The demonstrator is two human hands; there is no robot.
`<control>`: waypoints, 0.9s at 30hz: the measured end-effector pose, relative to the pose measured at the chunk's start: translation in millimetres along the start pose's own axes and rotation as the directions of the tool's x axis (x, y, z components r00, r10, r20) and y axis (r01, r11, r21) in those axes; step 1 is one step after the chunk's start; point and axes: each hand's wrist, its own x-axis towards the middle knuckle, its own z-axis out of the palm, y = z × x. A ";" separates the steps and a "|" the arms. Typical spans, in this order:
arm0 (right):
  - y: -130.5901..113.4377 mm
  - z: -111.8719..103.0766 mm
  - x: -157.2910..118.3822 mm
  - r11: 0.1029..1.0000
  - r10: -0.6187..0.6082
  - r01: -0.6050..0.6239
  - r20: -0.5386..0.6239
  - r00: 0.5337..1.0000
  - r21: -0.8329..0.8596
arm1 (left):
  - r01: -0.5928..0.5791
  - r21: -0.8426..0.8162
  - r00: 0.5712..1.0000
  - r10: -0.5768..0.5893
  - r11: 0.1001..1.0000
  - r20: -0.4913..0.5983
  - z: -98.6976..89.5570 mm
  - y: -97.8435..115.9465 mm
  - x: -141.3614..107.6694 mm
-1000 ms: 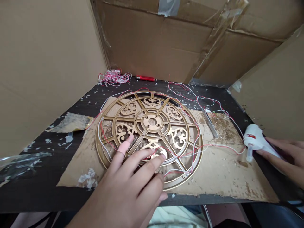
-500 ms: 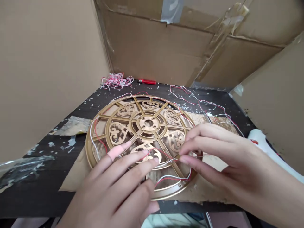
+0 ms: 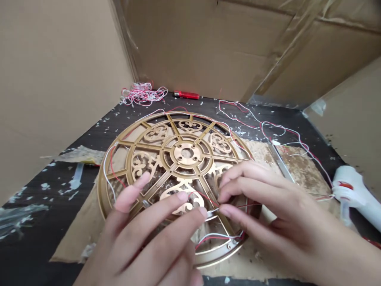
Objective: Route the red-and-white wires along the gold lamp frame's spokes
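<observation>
A round gold lattice panel (image 3: 186, 153) with scrollwork and spokes lies on a cardboard sheet (image 3: 258, 254), its lower part hidden by my hands. Thin red and white wires (image 3: 214, 238) run along its rim and across its openings. My right hand (image 3: 274, 206) pinches a wire and a small silvery metal piece (image 3: 212, 213) over the panel's lower right. My left hand (image 3: 143, 234) rests on the panel with fingers spread, one wearing a pink finger cover, and a fingertip is at the metal piece.
A white glue gun (image 3: 348, 190) lies at the right table edge. Behind the panel are a tangle of pink-white wire (image 3: 143, 94) and a red lighter (image 3: 186, 95). A metal strip (image 3: 279, 163) lies at right. Cardboard walls surround the dark, scrap-strewn table (image 3: 44, 198).
My right hand has left the glue gun and now pinches the wire over the panel. My left hand has moved slightly toward it, and the view has shifted a little.
</observation>
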 end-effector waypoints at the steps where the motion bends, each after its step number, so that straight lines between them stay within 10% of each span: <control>1: 0.8 0.8 -0.3 1.000 -0.011 0.010 -0.027 1.000 -0.023 | 0.003 0.025 1.000 -0.003 1.000 -0.005 0.1 1.0 -1.2; 27: 2.3 -11.9 12.2 0.999 0.047 -0.045 0.074 0.996 -0.017 | -0.013 0.012 0.997 0.012 1.000 0.080 5.0 3.0 -0.4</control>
